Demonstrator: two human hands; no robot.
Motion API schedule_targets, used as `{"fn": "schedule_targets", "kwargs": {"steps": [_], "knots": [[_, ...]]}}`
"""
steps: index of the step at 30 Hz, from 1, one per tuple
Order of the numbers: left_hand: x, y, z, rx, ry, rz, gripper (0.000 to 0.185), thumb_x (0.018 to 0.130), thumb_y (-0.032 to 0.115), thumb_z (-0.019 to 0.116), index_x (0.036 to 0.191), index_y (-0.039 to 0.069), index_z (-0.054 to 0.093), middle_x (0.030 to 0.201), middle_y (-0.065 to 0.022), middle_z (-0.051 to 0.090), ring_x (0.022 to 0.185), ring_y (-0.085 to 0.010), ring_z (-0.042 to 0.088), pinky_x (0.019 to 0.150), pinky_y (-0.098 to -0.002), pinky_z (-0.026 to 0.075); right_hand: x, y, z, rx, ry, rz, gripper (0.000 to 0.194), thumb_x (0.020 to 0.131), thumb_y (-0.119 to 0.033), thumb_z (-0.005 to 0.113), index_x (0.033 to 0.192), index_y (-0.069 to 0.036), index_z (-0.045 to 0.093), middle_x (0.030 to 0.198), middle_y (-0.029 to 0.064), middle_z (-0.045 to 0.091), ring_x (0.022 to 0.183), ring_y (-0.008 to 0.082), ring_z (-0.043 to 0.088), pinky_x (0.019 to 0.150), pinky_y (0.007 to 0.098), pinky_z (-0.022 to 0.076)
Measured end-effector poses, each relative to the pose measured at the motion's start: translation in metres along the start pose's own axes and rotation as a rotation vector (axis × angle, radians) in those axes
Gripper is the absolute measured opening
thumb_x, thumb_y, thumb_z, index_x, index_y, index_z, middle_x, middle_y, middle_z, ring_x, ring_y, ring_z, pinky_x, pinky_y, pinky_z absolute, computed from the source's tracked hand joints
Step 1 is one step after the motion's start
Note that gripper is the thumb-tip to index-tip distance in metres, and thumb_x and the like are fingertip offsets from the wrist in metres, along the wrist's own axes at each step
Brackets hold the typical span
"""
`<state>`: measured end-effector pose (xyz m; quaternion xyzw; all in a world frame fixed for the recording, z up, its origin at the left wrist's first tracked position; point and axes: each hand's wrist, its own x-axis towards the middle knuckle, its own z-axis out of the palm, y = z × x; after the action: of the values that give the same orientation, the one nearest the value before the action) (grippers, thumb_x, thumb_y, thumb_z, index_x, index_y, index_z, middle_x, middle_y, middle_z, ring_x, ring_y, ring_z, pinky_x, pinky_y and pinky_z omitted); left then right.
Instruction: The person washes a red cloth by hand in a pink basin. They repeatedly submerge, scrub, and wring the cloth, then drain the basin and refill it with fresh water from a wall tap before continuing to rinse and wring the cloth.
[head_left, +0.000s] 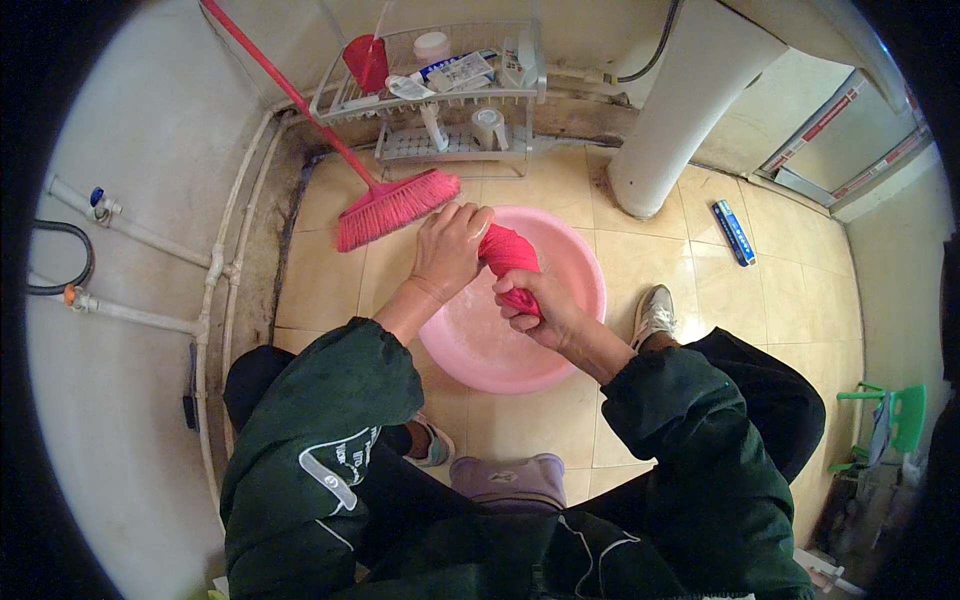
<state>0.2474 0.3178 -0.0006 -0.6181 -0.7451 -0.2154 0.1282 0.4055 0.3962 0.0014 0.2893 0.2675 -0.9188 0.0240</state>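
Observation:
A twisted red cloth (511, 251) is stretched between my two hands above a pink plastic basin (589, 300). My left hand (451, 244) grips its upper end, with the back of the hand towards me and the skin wet. Around the lower end, the fingers of my right hand (541, 306) are closed in a fist. Cloudy, pale water (487, 337) lies in the basin, which stands on the tiled floor between my feet. The cloth ends inside both fists are partly hidden.
A red broom (397, 199) leans at the back left, its bristles close to the basin. Behind stands a metal rack (457, 154) with toiletries. A white pipe (667, 112), a blue box (733, 232) and a green plastic chair (909, 420) are to the right. Wall pipes (214, 300) run along the left.

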Motion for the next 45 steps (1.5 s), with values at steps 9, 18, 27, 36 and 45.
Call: {"fn": "schedule_targets", "kwargs": {"steps": [9, 18, 27, 36, 45], "knots": [[0.012, 0.008, -0.034, -0.053, 0.271, 0.205, 0.060, 0.062, 0.008, 0.073, 0.119, 0.014, 0.057, 0.107, -0.0047, 0.053, 0.098, -0.0282, 0.054, 0.081, -0.0419, 0.048, -0.023, -0.029, 0.013, 0.504, -0.394, 0.296, 0.024, 0.089, -0.024, 0.059, 0.094, -0.002, 0.052, 0.074, 0.0033, 0.046, 0.050, 0.0049, 0.042, 0.030, 0.0125, 0.0306], [0.006, -0.013, -0.047, -0.450, -0.180, -0.139, 0.061, 0.075, 0.023, 0.074, 0.130, 0.006, 0.050, 0.118, -0.0108, 0.058, 0.106, -0.0227, 0.058, 0.093, -0.0357, 0.046, -0.040, -0.064, 0.027, -0.165, -0.350, 0.059, 0.089, 0.079, -0.076, 0.043, 0.123, 0.002, 0.048, 0.113, 0.0208, 0.060, 0.095, 0.0266, 0.065, 0.071, 0.0334, 0.0584], [0.008, -0.006, -0.061, -1.619, -0.771, -0.612, 0.057, 0.091, 0.034, 0.062, 0.136, 0.006, 0.042, 0.116, -0.0066, 0.061, 0.107, -0.0145, 0.058, 0.094, -0.0301, 0.047, -0.064, -0.114, 0.024, -2.503, 0.048, -1.407, 0.092, 0.061, -0.030, 0.081, 0.141, -0.029, 0.037, 0.146, 0.0086, 0.033, 0.132, 0.0283, 0.036, 0.110, 0.0520, 0.0291], [0.016, 0.008, -0.071, -1.793, -1.156, -0.860, 0.068, 0.086, 0.056, 0.058, 0.120, -0.002, 0.048, 0.089, -0.0122, 0.062, 0.069, -0.0201, 0.064, 0.042, -0.0298, 0.052, -0.029, -0.117, 0.001, -2.173, 0.081, -1.474, 0.023, 0.077, -0.015, 0.059, 0.099, -0.009, 0.054, 0.087, 0.0075, 0.054, 0.092, 0.0262, 0.056, 0.088, 0.0444, 0.0416], [0.027, 0.027, -0.078, -1.239, -1.063, -0.509, 0.078, 0.070, 0.011, 0.077, 0.135, -0.002, 0.035, 0.108, -0.0100, 0.058, 0.084, -0.0127, 0.061, 0.067, -0.0267, 0.054, -0.040, -0.109, -0.007, -2.353, 0.108, -1.369, 0.026, 0.078, -0.014, 0.060, 0.104, -0.011, 0.054, 0.091, 0.0092, 0.060, 0.092, 0.0278, 0.061, 0.092, 0.0473, 0.0423]]}}
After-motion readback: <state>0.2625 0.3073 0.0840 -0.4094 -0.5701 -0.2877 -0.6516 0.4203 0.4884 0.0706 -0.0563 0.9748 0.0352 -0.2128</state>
